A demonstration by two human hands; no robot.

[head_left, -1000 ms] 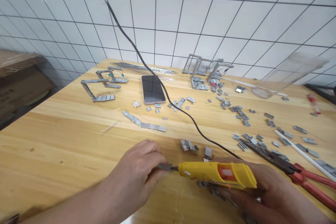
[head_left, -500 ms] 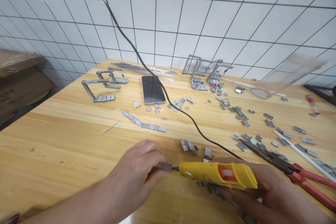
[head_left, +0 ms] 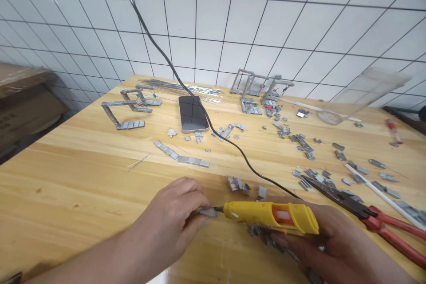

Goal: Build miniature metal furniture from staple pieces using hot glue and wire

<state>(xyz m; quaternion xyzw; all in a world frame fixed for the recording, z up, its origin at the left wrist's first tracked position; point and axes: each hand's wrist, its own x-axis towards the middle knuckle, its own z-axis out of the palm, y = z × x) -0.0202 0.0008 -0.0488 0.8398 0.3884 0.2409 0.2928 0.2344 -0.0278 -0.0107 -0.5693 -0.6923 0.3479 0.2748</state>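
A yellow hot glue gun (head_left: 253,214) lies in the grip of my right hand (head_left: 329,235), its nozzle pointing left. Between the thumb and fingers of my left hand (head_left: 181,213) is a small grey metal piece (head_left: 209,212), partly hidden by the fingertips. The nozzle tip touches or nearly touches the top of that piece. A black cord (head_left: 233,144) runs from the upper left toward the gun. Just beyond the gun lie a few bent grey metal pieces (head_left: 238,184); more pieces sit below it, partly covered by my right hand.
Red-handled pliers (head_left: 369,219) lie at the right beside a white stick (head_left: 382,193) and scattered metal pieces. A phone (head_left: 193,114), thin wires (head_left: 186,88) and small metal frames (head_left: 124,113) stand farther back. A clear plastic container (head_left: 362,95) is at the back right.
The glue gun and my right hand have shifted slightly left and up, with the nozzle now over the grey piece. My left hand has barely moved.
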